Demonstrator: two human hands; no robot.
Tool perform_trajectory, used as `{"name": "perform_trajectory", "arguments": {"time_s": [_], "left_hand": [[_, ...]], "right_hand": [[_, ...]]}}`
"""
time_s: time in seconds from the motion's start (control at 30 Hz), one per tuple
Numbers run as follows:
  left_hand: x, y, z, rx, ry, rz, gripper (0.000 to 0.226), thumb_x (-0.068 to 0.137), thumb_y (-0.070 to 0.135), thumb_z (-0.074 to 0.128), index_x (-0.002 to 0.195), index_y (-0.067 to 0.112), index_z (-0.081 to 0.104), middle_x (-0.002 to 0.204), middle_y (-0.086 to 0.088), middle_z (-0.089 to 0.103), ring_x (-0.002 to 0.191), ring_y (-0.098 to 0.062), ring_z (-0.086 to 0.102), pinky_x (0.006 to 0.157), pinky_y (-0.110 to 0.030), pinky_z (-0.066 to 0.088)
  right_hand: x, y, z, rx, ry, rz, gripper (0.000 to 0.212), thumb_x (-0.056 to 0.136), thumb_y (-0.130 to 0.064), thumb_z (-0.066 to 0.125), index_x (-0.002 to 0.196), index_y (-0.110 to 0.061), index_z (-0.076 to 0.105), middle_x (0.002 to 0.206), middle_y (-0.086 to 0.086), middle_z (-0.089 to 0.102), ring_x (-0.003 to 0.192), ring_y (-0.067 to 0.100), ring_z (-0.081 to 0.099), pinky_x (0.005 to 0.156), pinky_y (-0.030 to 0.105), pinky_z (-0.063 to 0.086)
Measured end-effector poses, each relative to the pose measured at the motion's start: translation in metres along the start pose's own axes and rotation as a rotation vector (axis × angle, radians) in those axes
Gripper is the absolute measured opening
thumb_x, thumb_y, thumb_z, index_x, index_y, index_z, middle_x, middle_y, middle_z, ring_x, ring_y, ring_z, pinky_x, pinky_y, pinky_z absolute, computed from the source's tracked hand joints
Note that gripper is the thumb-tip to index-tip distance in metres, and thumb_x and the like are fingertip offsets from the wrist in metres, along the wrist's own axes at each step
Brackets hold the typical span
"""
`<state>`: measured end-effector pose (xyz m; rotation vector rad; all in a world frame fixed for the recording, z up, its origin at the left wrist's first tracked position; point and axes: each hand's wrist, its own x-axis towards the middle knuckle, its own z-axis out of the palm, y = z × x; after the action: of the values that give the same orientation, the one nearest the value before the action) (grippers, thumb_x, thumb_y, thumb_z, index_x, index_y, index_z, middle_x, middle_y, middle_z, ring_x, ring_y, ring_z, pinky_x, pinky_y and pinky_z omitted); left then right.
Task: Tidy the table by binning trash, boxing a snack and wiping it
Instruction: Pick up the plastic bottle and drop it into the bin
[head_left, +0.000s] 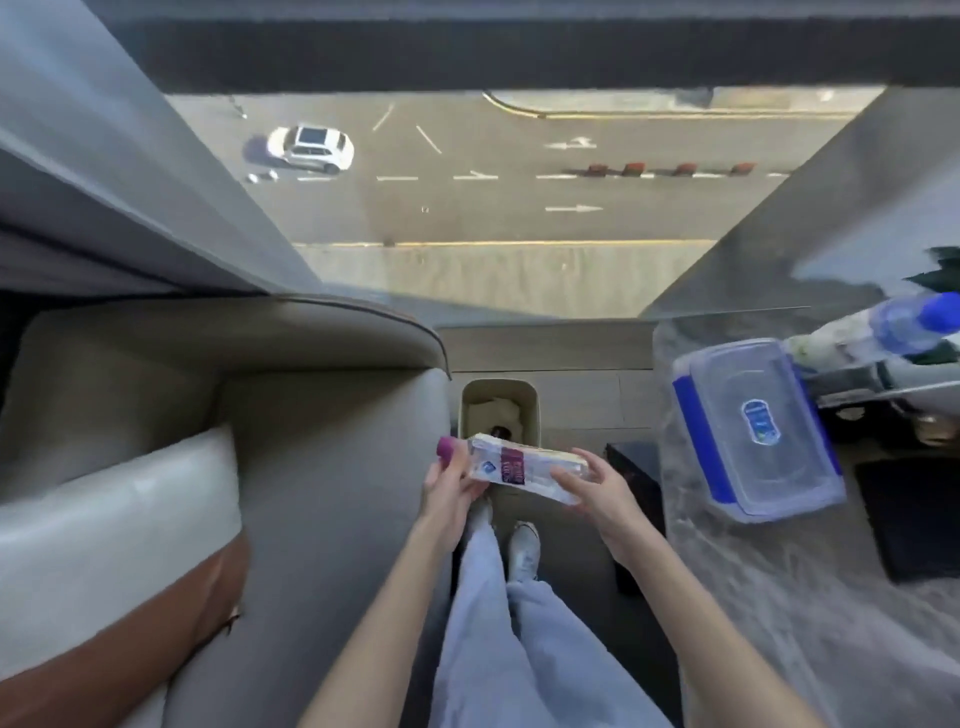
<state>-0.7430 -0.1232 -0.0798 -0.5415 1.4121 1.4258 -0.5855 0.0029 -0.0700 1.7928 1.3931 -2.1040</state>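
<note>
**A:** Where is the bottle?

**B:** The clear plastic bottle lies almost level in the air, held between both hands. Its purple cap points to the person's left, and a purple label wraps its middle. It sits right above the near rim of the bin.

**A:** And how do the hands hold it?

**B:** The left hand has its fingers curled round the neck end, just under the cap. The right hand takes the base end between thumb and fingers. Neither hand is spread.

**A:** What's in the bin?

**B:** It's a small beige one standing on the floor, with something pale and crumpled inside. I can't tell what that is.

**A:** And below the hands?

**B:** Pale blue trousers and white shoes, close to the bin.

**A:** What's on the right?

**B:** A tabletop with a marbled grey surface. A clear lidded box with blue clips rests on it. Just beyond the box lies a second bottle with a blue cap, blurred.

**A:** And on the left?

**B:** A beige sofa, with a white cushion and a brown one on it. Past it all, a window looks down on a street with a white car.
</note>
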Motion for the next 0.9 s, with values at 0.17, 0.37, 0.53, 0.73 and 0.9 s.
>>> {"name": "perform_trajectory", "arguments": {"time_s": [0.17, 0.37, 0.53, 0.73, 0.9], "left_hand": [[0.176, -0.019, 0.005, 0.151, 0.000, -0.079, 0.045, 0.094, 0.020, 0.061, 0.131, 0.000, 0.045, 0.127, -0.022, 0.062, 0.109, -0.031, 0.065, 0.096, -0.040, 0.053], [0.355, -0.070, -0.011, 0.548, 0.233, -0.038, 0.054, 0.081, 0.045, 0.073, 0.110, 0.000, 0.067, 0.102, -0.012, 0.073, 0.087, -0.024, 0.071, 0.072, -0.025, 0.056], [0.458, -0.121, -0.023, 0.635, 0.296, -0.094, 0.060, 0.082, 0.052, 0.066, 0.111, -0.001, 0.068, 0.111, -0.016, 0.071, 0.100, -0.029, 0.068, 0.085, -0.034, 0.057], [0.531, -0.145, -0.019, 0.650, 0.312, -0.128, 0.048, 0.090, 0.039, 0.061, 0.123, 0.005, 0.060, 0.121, -0.010, 0.065, 0.092, -0.022, 0.061, 0.063, -0.020, 0.043], [0.567, -0.153, -0.010, 0.655, 0.365, -0.195, 0.050, 0.091, 0.033, 0.063, 0.130, 0.003, 0.053, 0.133, -0.015, 0.059, 0.116, -0.034, 0.060, 0.089, -0.033, 0.048]], "right_hand": [[0.163, 0.047, 0.023, 0.199, 0.087, 0.226, 0.052, 0.089, -0.021, 0.069, 0.135, -0.006, 0.049, 0.118, 0.011, 0.067, 0.087, 0.018, 0.066, 0.069, 0.028, 0.053], [0.332, 0.117, 0.051, 0.252, 0.239, 0.336, 0.048, 0.094, -0.012, 0.062, 0.136, 0.004, 0.046, 0.130, 0.020, 0.059, 0.106, 0.026, 0.065, 0.084, 0.028, 0.054], [0.426, 0.163, 0.065, 0.041, 0.282, 0.393, 0.033, 0.091, -0.011, 0.060, 0.122, -0.002, 0.056, 0.111, 0.011, 0.063, 0.089, 0.019, 0.059, 0.089, 0.033, 0.052], [0.483, 0.204, 0.080, 0.110, 0.310, 0.522, 0.035, 0.091, -0.014, 0.062, 0.124, -0.011, 0.050, 0.115, 0.000, 0.052, 0.086, 0.006, 0.052, 0.101, 0.034, 0.051], [0.523, 0.216, 0.099, 0.104, 0.323, 0.524, 0.051, 0.091, -0.011, 0.059, 0.139, -0.006, 0.042, 0.139, 0.008, 0.049, 0.104, 0.014, 0.049, 0.102, 0.036, 0.050]]}}
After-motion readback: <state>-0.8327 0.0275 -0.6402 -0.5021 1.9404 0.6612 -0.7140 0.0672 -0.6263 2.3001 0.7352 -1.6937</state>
